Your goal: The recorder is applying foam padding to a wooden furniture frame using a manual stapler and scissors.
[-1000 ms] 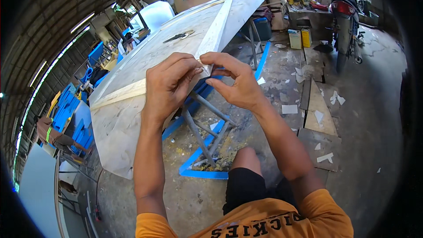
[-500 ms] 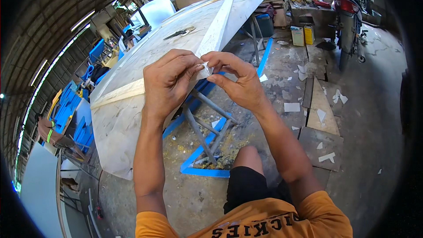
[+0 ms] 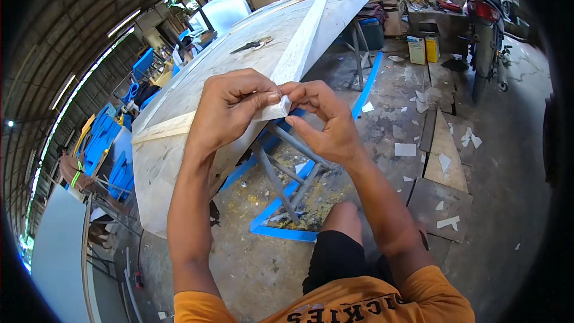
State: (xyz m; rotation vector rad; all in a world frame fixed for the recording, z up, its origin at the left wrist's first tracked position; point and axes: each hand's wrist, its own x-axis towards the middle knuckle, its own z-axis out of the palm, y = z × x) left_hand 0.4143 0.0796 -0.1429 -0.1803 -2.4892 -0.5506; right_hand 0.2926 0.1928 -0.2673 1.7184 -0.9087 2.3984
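Note:
My left hand pinches a small white piece between thumb and fingers, just off the near edge of a large pale panel. Its far end looks folded; whether it is separate or part of the panel's covering I cannot tell. My right hand closes in from the other side, with curled fingers at the folded end and the thumb slightly below it. A white textured strip runs along the panel behind my hands. Scissors with dark blades lie on the panel farther back.
Metal trestle legs and blue strips are below the panel. White scraps and flat boards litter the floor at right. A motorcycle stands at the far right, near a yellow can. Another person is at far left.
The view has shifted, so the surroundings sit farther right. My right thumb has come down away from the white piece, and more of the piece shows between my hands.

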